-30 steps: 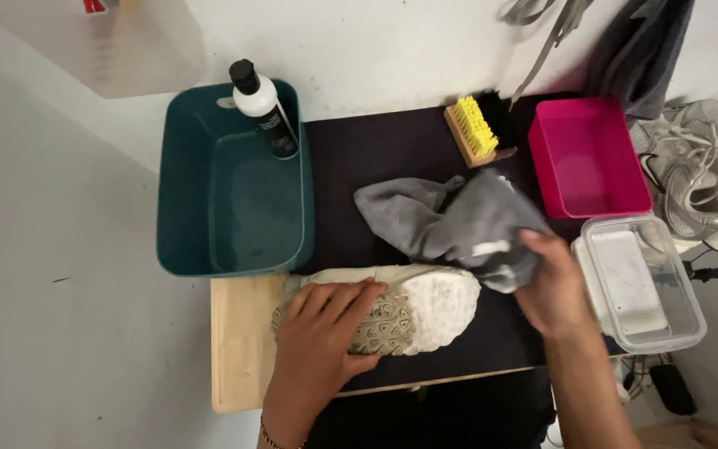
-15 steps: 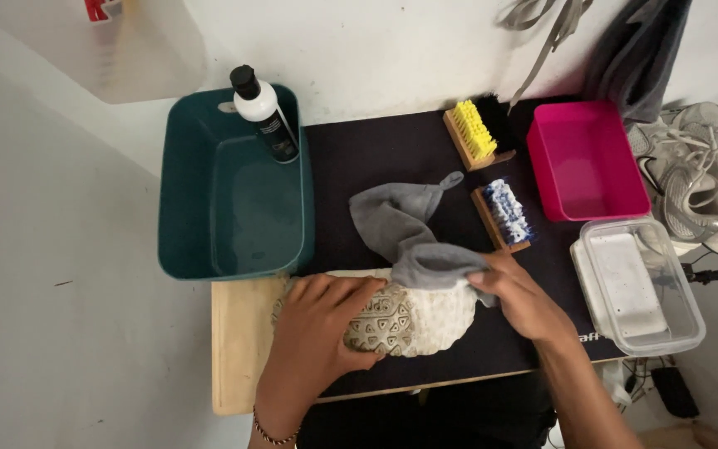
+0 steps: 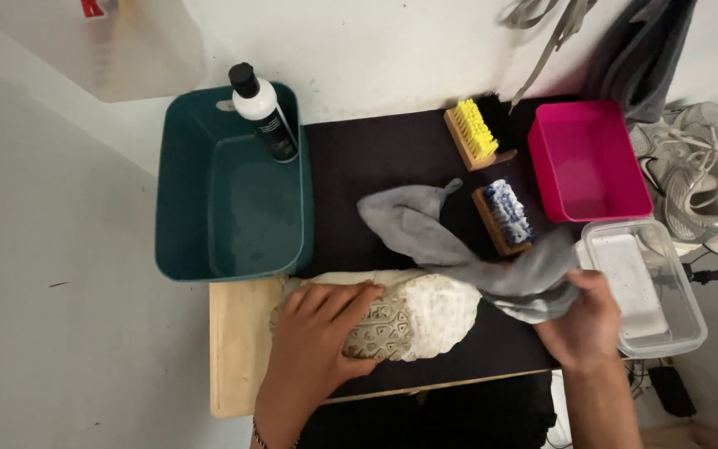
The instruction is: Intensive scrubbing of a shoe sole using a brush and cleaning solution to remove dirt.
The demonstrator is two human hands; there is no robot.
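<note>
My left hand [image 3: 323,331] presses flat on a white shoe [image 3: 425,312] that lies sole-up on the black mat [image 3: 376,166] near the table's front edge. My right hand [image 3: 585,320] sits to the right of the shoe's toe and grips a grey cloth [image 3: 459,249]. The cloth trails up and to the left across the mat. It partly drapes over the shoe's toe end.
A teal tub [image 3: 230,199] holding a little water stands at the left, with a white bottle with a black cap [image 3: 263,112] in its far corner. A yellow-bristled brush [image 3: 475,133], a blue-and-white brush [image 3: 507,214], a pink bin [image 3: 587,158] and a clear container [image 3: 641,287] lie right. Pale sneakers [image 3: 708,183] sit far right.
My right hand wiped the cloth over the shoe's toe, then drew back to the right with it. The blue-and-white brush came into view from under the cloth. My left hand stayed on the shoe.
</note>
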